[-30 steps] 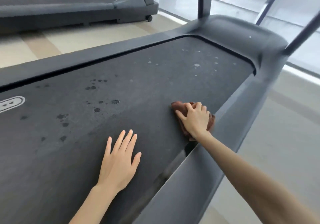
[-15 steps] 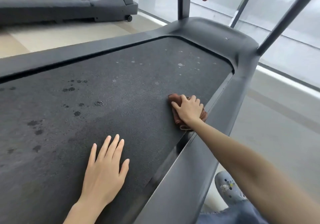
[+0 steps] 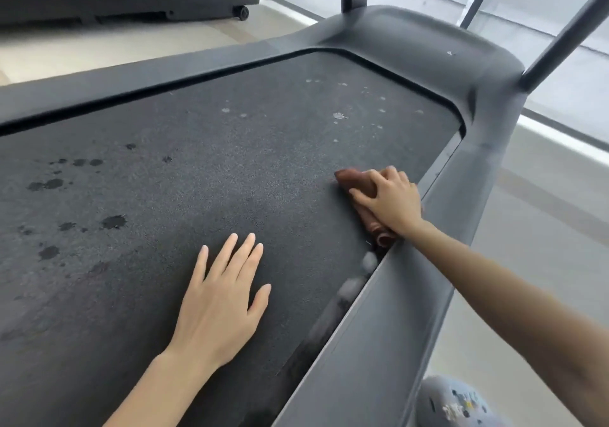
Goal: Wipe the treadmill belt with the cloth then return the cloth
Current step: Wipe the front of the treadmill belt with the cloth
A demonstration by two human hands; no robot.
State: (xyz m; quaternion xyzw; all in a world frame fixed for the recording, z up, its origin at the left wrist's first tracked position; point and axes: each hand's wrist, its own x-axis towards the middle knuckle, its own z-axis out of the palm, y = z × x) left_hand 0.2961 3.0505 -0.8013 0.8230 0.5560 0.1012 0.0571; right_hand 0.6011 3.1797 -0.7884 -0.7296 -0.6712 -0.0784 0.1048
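Cloth (image 3: 354,184): brown, bunched, lying on the belt (image 3: 230,169) at its right edge, touching the side rail (image 3: 395,311). Right hand (image 3: 390,200) is on top, fingers bent over it, pressing it down. Left hand (image 3: 220,298) is flat on the belt's near-middle, fingers straight, holding nothing.

Progress, my read: wiping is under way but early. Dark wet spots (image 3: 113,221) on the belt's left and pale specks (image 3: 337,116) near its far end look untouched. Most of the belt is left, and the cloth return is not started.

Versus a second ago: the cloth and right hand have stayed at the belt's right edge, with any travel too small to pin down because the camera swung. Left hand is unchanged and the spots are the same. A shoe (image 3: 454,400) now shows off the belt's right side.
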